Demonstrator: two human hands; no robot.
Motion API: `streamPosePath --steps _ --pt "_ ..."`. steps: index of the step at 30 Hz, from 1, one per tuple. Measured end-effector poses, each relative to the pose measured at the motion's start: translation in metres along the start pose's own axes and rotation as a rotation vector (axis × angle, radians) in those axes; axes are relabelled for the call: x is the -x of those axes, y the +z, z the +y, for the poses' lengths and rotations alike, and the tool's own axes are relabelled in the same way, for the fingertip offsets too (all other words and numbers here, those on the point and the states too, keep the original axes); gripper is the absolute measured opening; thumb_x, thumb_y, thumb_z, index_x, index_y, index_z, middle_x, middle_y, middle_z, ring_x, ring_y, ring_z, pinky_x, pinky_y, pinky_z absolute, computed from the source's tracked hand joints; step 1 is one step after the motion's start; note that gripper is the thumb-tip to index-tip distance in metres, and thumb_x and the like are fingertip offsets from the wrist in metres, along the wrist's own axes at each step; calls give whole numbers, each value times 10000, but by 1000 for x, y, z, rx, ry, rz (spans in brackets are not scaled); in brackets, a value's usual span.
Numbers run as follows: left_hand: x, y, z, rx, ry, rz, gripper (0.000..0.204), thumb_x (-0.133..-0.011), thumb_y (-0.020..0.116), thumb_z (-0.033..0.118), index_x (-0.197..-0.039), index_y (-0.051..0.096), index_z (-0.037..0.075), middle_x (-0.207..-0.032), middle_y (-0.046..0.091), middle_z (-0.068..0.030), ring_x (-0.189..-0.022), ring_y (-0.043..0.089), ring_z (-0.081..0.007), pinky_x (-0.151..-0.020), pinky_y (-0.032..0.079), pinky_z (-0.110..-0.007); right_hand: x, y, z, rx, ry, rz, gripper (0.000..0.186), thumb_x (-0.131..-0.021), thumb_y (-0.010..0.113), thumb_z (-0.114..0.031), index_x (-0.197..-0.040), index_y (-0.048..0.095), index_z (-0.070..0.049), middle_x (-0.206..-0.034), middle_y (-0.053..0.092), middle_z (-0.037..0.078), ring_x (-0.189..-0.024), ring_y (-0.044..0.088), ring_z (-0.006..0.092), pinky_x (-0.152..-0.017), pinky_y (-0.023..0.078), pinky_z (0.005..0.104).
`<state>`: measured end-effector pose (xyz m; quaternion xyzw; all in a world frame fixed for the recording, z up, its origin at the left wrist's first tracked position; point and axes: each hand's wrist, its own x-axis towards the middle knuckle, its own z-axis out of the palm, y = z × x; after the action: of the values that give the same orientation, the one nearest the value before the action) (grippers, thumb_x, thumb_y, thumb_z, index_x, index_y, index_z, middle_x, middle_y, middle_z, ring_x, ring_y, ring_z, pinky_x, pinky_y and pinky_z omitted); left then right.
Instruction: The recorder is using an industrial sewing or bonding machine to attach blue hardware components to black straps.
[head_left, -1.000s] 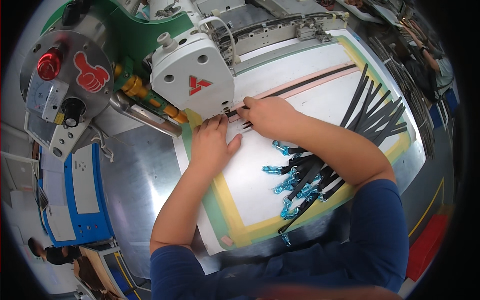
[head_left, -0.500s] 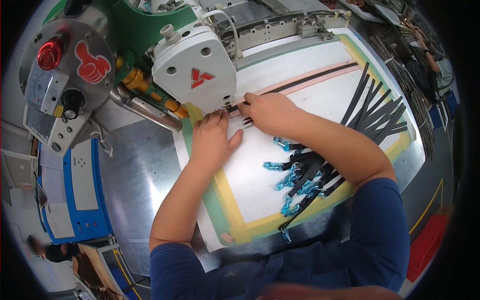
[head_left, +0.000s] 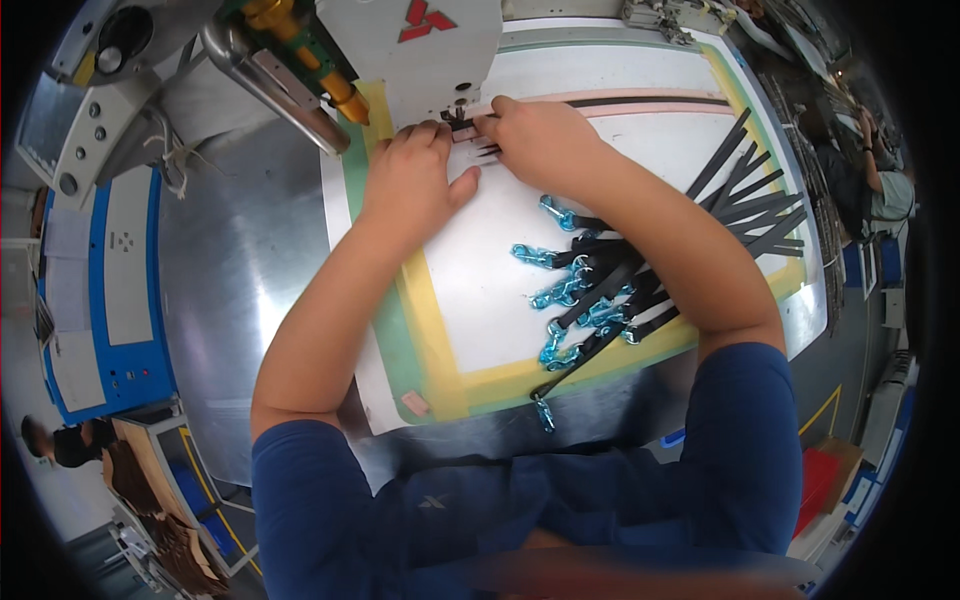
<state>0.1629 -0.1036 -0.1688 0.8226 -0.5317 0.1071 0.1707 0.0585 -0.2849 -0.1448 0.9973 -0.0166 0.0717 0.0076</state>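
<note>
Black strip (head_left: 650, 101), one, lies between two pink bands (head_left: 650, 110), reaching one white machine head (head_left: 440, 65). Left hand (head_left: 412, 172): grip flat, thumb spread. Right hand (head_left: 545, 142): curled at the strip; I cannot tell what it pinches. At least six blue clasps (head_left: 533, 256) join black straps (head_left: 610, 282) nearby.

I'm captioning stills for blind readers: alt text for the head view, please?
A person's left hand and right hand rest near a black strip beside a white machine head; black straps with blue clasps lie on the white surface.
</note>
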Motion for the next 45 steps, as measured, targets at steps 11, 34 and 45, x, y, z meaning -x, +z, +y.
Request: streamPosePath --steps 11,34,45 --pt "0 -7 3 -80 -28 -123 612 -895 685 421 -1317 662 -21 -1247 677 -153 -1165 636 -314 -1019 474 -434 19 -13 22 53 101 -89 374 -885 708 -134 -1256 703 -90 -1188 676 115 -1041 710 321 -887 582 429" --pt "-9 -8 37 -170 -70 -112 599 -878 701 437 -1286 657 0 -1309 658 -164 -1232 596 -344 -1071 408 -469 68 -31 87 64 220 -61 261 -928 560 -43 -1125 732 -44 -1148 675 192 -1038 716 368 -877 595 451" --pt "-11 -10 57 -256 -103 -153 658 -904 659 477 -1339 635 -15 -1296 645 -185 -1210 590 -353 -1075 410 -464 81 -25 114 68 215 -76 260 -929 561 -40 -1123 733 -47 -1142 678 192 -1030 721 374 -878 599 449"
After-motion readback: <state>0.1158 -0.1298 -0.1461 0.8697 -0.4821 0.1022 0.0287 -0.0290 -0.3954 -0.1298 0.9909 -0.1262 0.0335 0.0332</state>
